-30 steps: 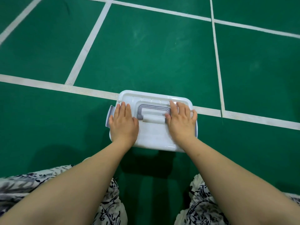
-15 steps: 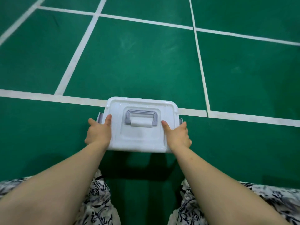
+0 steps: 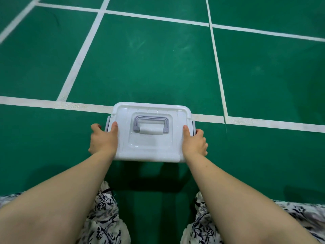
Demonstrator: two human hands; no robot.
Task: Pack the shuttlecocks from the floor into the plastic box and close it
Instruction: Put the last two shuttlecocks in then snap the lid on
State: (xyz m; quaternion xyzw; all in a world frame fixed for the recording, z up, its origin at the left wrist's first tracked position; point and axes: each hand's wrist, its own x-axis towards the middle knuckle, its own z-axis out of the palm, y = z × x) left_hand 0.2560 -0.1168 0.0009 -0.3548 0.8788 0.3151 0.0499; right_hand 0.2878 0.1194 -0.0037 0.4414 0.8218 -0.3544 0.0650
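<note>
Whereas both palms lay flat on the lid [image 3: 153, 143] a second ago, one on each side of the grey handle [image 3: 151, 120], the hands have since moved out to the two short ends of the plastic box [image 3: 149, 159]. The left hand [image 3: 102, 140] now grips the left end, thumb [image 3: 114, 125] laid on top of the lid and fingers curled down round the side. The right hand [image 3: 194, 143] mirrors it at the right end. Each hand covers a grey latch [image 3: 107, 120], and the fingertips are hidden below the rim.

The box stands on the green floor [image 3: 140, 67], its far edge across a white line [image 3: 52, 103], just ahead of the person's patterned clothing [image 3: 105, 217]. The lid sits level on the box and the handle lies folded flat. No shuttlecocks show on the floor.

Assessment: packing appears finished and the lid has been pressed home. The step in hand is securing the side latches. Whether either latch has caught cannot be told from this view. A latch left loose would let the lid lift when the box is carried.
</note>
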